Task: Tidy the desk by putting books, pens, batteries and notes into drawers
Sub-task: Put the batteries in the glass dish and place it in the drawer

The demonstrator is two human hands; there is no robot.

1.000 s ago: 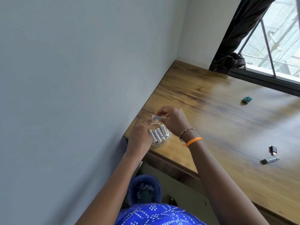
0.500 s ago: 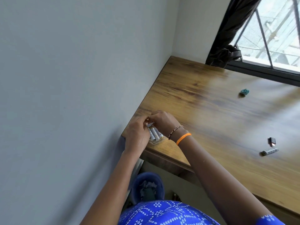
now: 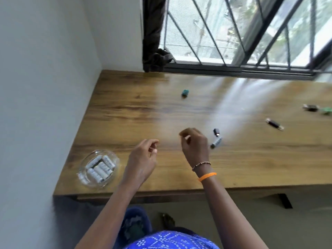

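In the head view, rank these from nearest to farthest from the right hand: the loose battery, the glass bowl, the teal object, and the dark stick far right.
From the right hand:
1. Loose battery, just right of the hand.
2. Teal object, farther back toward the window.
3. Dark stick out to the right and glass bowl at the desk's left corner: too close to call.

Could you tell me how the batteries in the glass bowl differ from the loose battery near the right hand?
The batteries in the glass bowl lie packed together; the loose battery lies alone on the bare desk. The bowl's batteries look white; the loose one greyer, blurred. Both kinds are small cylinders lying flat.
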